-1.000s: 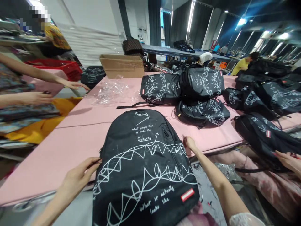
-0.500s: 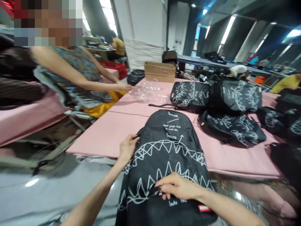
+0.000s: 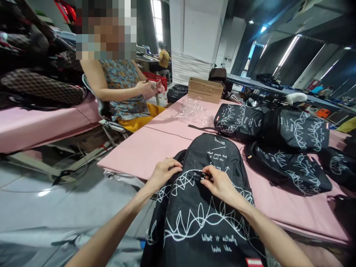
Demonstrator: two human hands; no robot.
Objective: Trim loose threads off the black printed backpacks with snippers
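Note:
A black backpack (image 3: 211,207) with white scribbled lines and lettering lies front up before me, its upper part on the pink table. My left hand (image 3: 164,172) is closed in a pinch at the bag's upper left edge; what is between its fingertips is too small to make out. Over the upper scribble band, my right hand (image 3: 219,181) is closed on a small black tool with shiny metal (image 3: 198,175). That tool points left toward my left fingertips, just above the bag's front.
Several similar backpacks (image 3: 286,167) lie to the right on the pink table (image 3: 130,155). Clear plastic wrap (image 3: 191,109) and a cardboard box (image 3: 205,90) are farther back. A seated person (image 3: 122,89) is at the left, beside another table piled with checked bags (image 3: 47,87).
My right hand has moved up the backpack from the lower scribble band to the upper one, bringing the tool. My left hand stays at the left edge. The view has shifted left.

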